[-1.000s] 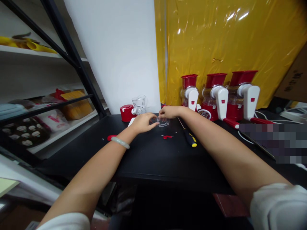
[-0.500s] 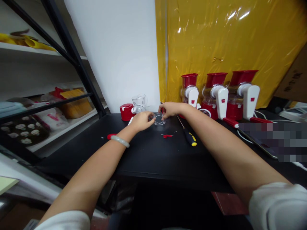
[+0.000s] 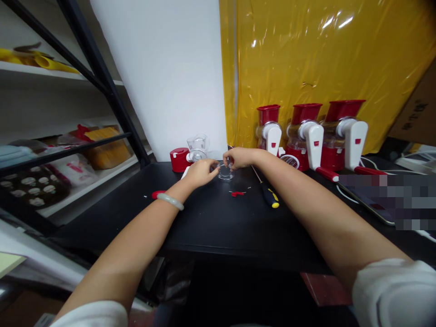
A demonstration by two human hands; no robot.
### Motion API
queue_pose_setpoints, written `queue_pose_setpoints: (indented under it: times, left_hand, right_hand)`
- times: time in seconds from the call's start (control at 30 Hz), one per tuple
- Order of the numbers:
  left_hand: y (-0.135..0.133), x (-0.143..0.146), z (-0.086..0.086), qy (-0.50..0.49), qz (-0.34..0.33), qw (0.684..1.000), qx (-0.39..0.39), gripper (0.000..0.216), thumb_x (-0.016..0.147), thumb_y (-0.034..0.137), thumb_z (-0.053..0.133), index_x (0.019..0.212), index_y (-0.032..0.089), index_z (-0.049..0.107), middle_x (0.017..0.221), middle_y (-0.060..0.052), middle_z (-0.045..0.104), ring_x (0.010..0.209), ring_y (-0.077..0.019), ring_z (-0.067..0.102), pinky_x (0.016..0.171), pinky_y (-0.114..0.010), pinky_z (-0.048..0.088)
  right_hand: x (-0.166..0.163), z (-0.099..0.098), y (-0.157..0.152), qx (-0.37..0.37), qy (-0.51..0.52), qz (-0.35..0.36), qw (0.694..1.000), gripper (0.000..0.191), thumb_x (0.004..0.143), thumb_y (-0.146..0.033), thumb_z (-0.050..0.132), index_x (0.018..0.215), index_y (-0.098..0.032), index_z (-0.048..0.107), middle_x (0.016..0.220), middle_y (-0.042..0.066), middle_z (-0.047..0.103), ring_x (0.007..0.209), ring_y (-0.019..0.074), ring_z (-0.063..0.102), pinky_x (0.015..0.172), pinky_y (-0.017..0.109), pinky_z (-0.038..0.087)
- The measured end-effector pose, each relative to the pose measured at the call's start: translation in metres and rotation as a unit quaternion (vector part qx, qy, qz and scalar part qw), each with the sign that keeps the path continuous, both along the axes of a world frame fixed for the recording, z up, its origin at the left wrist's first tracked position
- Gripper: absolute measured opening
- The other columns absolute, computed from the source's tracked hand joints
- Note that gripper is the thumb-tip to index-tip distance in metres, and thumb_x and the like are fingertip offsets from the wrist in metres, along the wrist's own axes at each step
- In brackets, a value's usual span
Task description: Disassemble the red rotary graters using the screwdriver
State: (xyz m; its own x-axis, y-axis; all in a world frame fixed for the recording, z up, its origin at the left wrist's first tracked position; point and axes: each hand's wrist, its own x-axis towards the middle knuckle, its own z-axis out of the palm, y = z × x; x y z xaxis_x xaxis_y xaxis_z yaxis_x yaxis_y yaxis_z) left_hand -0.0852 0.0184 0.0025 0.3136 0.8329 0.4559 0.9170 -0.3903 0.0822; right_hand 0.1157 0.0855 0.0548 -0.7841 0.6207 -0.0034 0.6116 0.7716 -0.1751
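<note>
A clear round plastic part [image 3: 225, 174] rests at the back of the black tabletop, between my hands. My left hand [image 3: 200, 172], a pale bangle on its wrist, grips the part's left edge between thumb and fingers. From the far right side my right hand [image 3: 239, 157] reaches over it, fingers bent down in a pinch at its rim. What lies between those fingertips is too small to make out. Nearer me are a small red piece [image 3: 238, 194] with thin metal bits. Right of it lies a screwdriver [image 3: 270, 195] with a black and yellow handle.
A red base [image 3: 179, 160] and a clear hopper [image 3: 197, 144] stand behind my left hand. Several red-and-white rotary graters [image 3: 314, 136] line the right back. A red-ended handle [image 3: 158, 195] lies partly under my left forearm. A tablet [image 3: 368, 200] lies at the right.
My right hand has shifted slightly left, its fingertips further over the clear part. The part sits slightly lower in view. My left hand has hardly moved.
</note>
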Motion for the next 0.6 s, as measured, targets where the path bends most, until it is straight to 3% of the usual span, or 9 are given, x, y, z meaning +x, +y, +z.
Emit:
queue_pose_setpoints:
  times: [0.33, 0.6]
  left_hand:
    - [-0.0009, 0.0006, 0.0001, 0.005, 0.009, 1.0, -0.003, 0.037, 0.092, 0.041, 0.049, 0.115, 0.02, 0.07, 0.101, -0.009, 0.076, 0.082, -0.0211, 0.07, 0.067, -0.03, 0.049]
    - [0.0001, -0.0005, -0.0002, 0.009, 0.025, 0.999, -0.034, 0.041, 0.087, 0.042, 0.057, 0.119, 0.02, 0.069, 0.098, -0.007, 0.077, 0.084, -0.0223, 0.071, 0.063, -0.028, 0.048]
  right_hand:
    - [-0.0003, -0.0021, 0.0042, -0.035, 0.017, 0.015, 0.999, 0.022, 0.075, -0.015, 0.065, 0.096, -0.017, 0.073, 0.086, 0.004, 0.073, 0.071, 0.0121, 0.063, 0.063, 0.022, 0.043]
    - [0.0013, 0.0018, -0.0043, -0.064, 0.013, -0.023, 0.998, 0.027, 0.078, -0.014, 0.066, 0.103, -0.016, 0.073, 0.084, 0.006, 0.075, 0.072, 0.0141, 0.069, 0.07, 0.024, 0.049]
